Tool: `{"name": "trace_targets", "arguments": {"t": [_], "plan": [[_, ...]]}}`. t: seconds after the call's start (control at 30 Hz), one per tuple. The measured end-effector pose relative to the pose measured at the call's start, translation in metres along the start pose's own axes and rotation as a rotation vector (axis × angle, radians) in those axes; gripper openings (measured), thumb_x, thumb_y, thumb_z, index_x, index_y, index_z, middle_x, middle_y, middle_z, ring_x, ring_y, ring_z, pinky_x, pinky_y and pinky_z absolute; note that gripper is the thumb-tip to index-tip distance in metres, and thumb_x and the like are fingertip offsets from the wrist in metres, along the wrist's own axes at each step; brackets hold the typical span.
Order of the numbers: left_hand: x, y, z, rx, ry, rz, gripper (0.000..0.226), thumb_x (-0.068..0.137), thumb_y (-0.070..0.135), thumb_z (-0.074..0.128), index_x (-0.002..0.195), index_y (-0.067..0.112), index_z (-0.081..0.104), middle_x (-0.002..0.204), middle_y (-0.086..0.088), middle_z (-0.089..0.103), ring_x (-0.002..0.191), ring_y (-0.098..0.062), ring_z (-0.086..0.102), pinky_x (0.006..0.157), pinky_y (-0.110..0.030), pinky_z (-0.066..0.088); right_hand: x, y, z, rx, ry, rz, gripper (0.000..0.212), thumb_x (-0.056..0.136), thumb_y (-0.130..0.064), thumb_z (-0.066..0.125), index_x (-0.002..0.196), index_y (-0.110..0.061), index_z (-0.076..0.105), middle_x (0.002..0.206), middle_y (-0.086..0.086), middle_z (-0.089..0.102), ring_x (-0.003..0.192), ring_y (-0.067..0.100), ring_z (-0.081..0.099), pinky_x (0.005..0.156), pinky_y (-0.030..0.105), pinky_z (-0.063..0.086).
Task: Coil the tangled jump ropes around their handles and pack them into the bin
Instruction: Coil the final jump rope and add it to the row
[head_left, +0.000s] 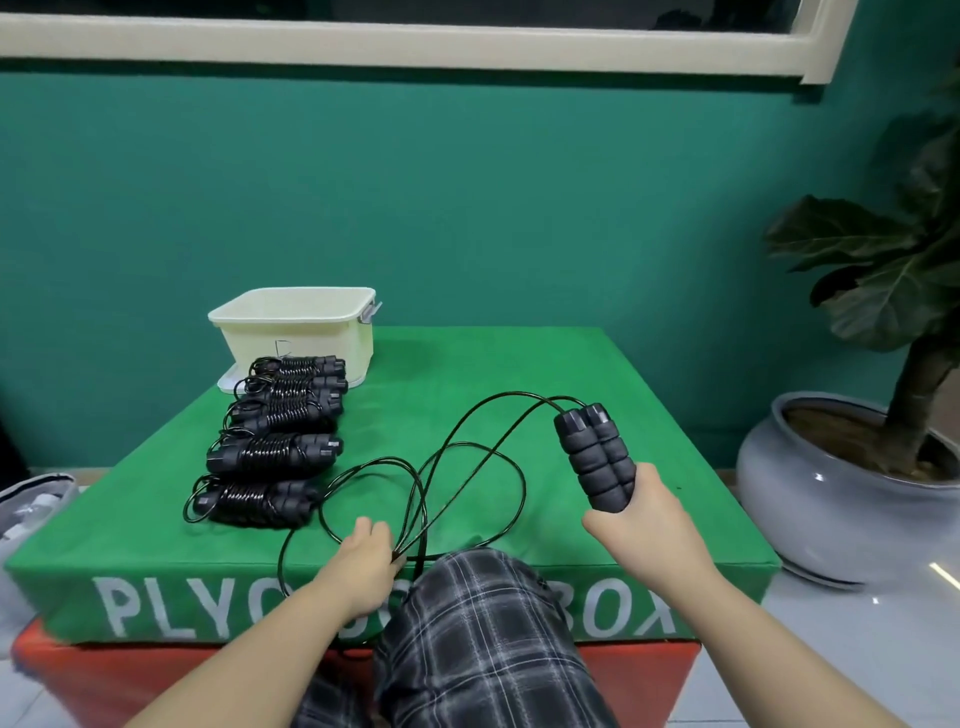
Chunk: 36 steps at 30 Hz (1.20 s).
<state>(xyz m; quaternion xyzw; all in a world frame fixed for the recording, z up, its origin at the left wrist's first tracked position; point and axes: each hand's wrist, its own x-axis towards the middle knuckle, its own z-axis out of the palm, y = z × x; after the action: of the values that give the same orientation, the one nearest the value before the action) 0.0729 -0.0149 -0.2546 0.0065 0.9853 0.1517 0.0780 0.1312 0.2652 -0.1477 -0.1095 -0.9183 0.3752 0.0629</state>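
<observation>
Head view looks down on a green plyo box (597, 374) with both bare forearms reaching over it. On the right, the right hand (641, 525) is clenched around the lower ends of two black foam handles (595, 457), held side by side and tilted up and away from the palm, their capped ends pointing toward the far edge. From those caps a thin black cord (467, 415) arcs up and leftward, then falls in several loose loops across the cloth toward the other hand. The left hand (366, 553) pinches a bunch of those loops together between its fingers, just beside a raised knee in plaid fabric (483, 623); one strand hangs past that hand over the near edge of the box.

Beyond the left hand and to its left, five coiled ropes (270, 452) lie in a row on the cloth, each wound around its own pair of handles, the nearest one close to the loose loops. At the far end of that row, well apart from both hands, sits a cream bin (301, 338), open at the top, with the last coil touching or nearly touching its front wall. Right of the right hand, off the box, stands a potted plant (852, 488) on the floor
</observation>
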Motion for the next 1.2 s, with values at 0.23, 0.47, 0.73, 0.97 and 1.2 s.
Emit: {"name": "trace_targets", "arguments": {"t": [0.23,0.47,0.73,0.97,1.2], "plan": [[0.002,0.022,-0.019,0.051,-0.077,0.034,0.007,0.099,0.016,0.043,0.095,0.01,0.042,0.084,-0.002,0.048,0.068,-0.013,0.048,0.057,-0.024,0.035,0.0,0.003,0.005,0.085,0.01,-0.014,0.027,0.073,-0.023,0.063,0.091,-0.021,0.043,0.077,0.001,0.06,0.064,0.019,0.054,0.055,0.028,0.038],[0.037,0.072,-0.078,-0.432,0.366,0.042,0.015,0.101,0.021,0.039,0.093,0.008,0.036,0.071,-0.001,0.041,0.073,-0.024,0.046,0.064,-0.032,0.031,0.018,-0.008,-0.012,0.286,0.162,-0.073,0.03,0.06,-0.029,0.059,0.085,-0.022,0.043,0.066,-0.001,0.058,0.056,0.023,0.054,0.055,0.032,0.044],[0.056,0.099,-0.112,-0.58,0.327,0.045,0.048,0.098,0.039,0.041,0.133,0.007,0.042,0.135,-0.015,0.038,0.099,-0.029,0.062,0.091,-0.046,0.049,0.018,-0.02,-0.019,0.395,0.153,-0.123,0.028,0.066,-0.022,0.061,0.085,-0.025,0.041,0.069,-0.002,0.055,0.055,0.02,0.049,0.055,0.033,0.044],[0.016,0.09,-0.11,-0.558,0.37,0.09,0.014,0.092,0.028,0.058,0.101,0.018,0.058,0.109,-0.001,0.061,0.086,-0.017,0.055,0.076,-0.027,0.04,0.001,-0.019,0.001,0.362,0.067,-0.096,0.026,0.072,-0.017,0.063,0.087,-0.024,0.042,0.07,-0.002,0.056,0.055,0.018,0.05,0.053,0.03,0.043],[-0.027,0.095,-0.126,-0.646,0.509,0.303,0.04,0.086,0.021,0.066,0.121,0.022,0.048,0.109,0.009,0.056,0.099,-0.012,0.054,0.091,-0.028,0.042,-0.021,-0.031,0.044,0.41,-0.035,-0.081,0.026,0.075,-0.015,0.063,0.089,-0.024,0.043,0.074,-0.005,0.055,0.059,0.013,0.049,0.056,0.028,0.04]]}}
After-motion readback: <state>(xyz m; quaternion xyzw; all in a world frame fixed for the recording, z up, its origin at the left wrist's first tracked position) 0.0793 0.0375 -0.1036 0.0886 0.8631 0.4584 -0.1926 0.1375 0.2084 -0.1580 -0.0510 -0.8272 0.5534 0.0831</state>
